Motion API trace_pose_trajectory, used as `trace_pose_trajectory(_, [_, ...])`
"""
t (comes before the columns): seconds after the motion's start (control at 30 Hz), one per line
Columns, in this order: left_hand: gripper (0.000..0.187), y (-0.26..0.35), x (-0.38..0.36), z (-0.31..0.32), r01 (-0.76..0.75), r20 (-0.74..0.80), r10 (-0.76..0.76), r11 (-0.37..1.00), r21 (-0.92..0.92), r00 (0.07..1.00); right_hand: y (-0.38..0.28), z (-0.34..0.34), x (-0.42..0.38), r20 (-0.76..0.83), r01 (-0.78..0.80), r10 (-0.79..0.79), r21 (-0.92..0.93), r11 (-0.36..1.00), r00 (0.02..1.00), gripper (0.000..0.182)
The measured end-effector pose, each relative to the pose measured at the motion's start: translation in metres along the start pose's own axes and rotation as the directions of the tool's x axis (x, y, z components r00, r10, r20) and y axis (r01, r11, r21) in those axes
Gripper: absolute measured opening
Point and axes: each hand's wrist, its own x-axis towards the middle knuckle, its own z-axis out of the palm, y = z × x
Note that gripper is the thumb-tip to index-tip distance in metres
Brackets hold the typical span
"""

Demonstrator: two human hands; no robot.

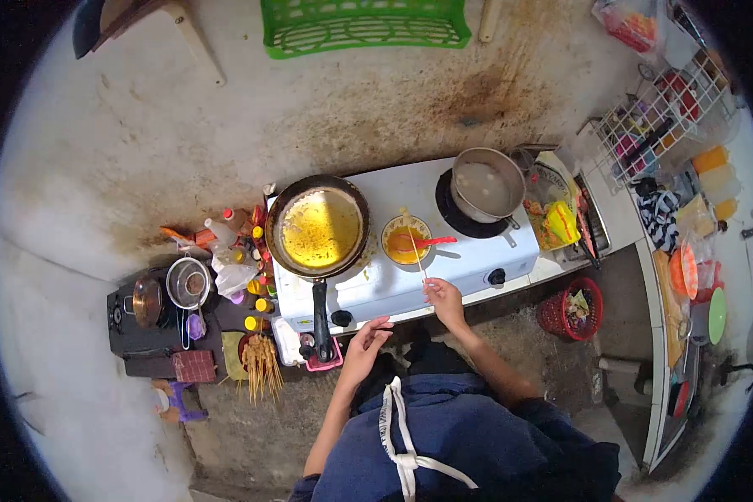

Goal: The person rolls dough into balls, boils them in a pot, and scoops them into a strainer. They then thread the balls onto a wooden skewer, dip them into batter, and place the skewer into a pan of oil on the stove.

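In front of the white two-burner stove (402,289), my right hand (445,303) pinches the lower end of a thin wooden skewer (417,251). The skewer slants across a small bowl (388,259) of orange-yellow liquid, its far end by the bowl's back rim. A red spoon (435,241) rests in the same bowl. My left hand (366,345) hovers by the stove's front edge, loosely curved with fingers apart and nothing in it. Left of the bowl, a frying pan (364,219) with yellow oil sits over a burner, its black handle toward me.
On the right burner stands a pot (510,180) of cloudy liquid. Many loaded skewers (262,368) lie at the left, beside sauce bottles (259,251) and a strainer (189,283). A red basket (596,322) is on the floor. A green rack (366,42) hangs on the wall.
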Motion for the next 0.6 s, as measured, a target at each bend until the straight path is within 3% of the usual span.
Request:
trace_pose_trajectory(0.27, [0.031,-0.005,0.002,-0.005,0.044,0.102,-0.042,0.999,-0.019,0.994,-0.008,0.003,-0.014,-0.016,-0.009,0.010,0.034,0.999,1.000,0.022])
trace_pose_trajectory(0.37, [0.031,0.000,0.005,-0.001,0.075,0.146,-0.068,0.996,-0.045,0.987,-0.020,0.008,-0.024,-0.154,-0.063,0.055,-0.043,0.997,0.987,0.026])
trace_pose_trajectory(0.47, [0.035,0.015,0.009,0.021,0.025,0.096,-0.020,0.998,-0.051,0.995,-0.052,0.012,-0.052,-0.380,0.068,-0.072,-0.024,0.997,0.922,0.035])
trace_pose_trajectory(0.53, [0.044,0.024,0.015,0.046,-0.062,0.119,0.078,0.990,-0.129,0.990,-0.084,0.013,-0.080,-0.369,0.237,-0.216,0.010,0.971,0.904,0.047])
trace_pose_trajectory(0.6, [0.048,0.041,0.019,0.083,-0.015,0.140,0.067,0.939,-0.345,0.988,-0.125,0.008,-0.108,-0.296,0.366,-0.398,-0.159,0.917,0.868,0.057])
